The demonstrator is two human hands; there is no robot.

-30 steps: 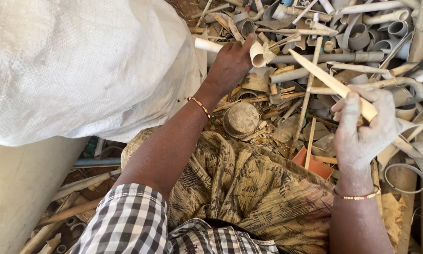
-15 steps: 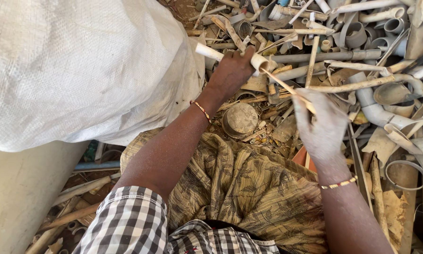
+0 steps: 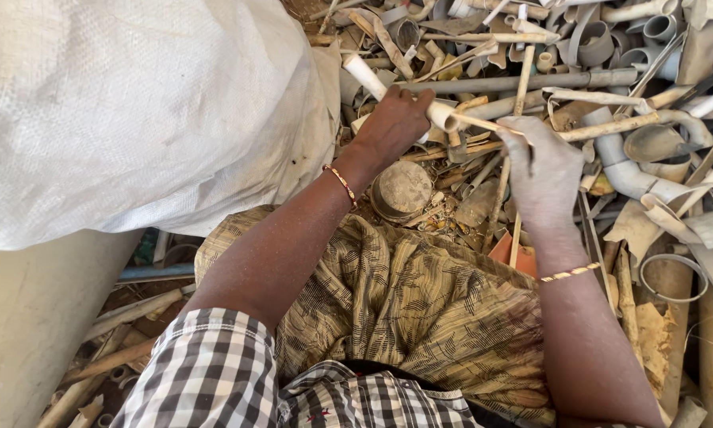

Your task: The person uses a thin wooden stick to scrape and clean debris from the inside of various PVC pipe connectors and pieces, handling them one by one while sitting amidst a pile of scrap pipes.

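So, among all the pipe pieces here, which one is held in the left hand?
The short white pipe, slanting up-left from the left hand. The other pipes lie loose in the pile.

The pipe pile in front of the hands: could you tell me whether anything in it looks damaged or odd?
Much of it is broken. The pile is dusty pipe offcuts, split strips and loose rings lying crisscross. The left hand grips a short white pipe; the right hand holds a thin splintered strip at its open end.
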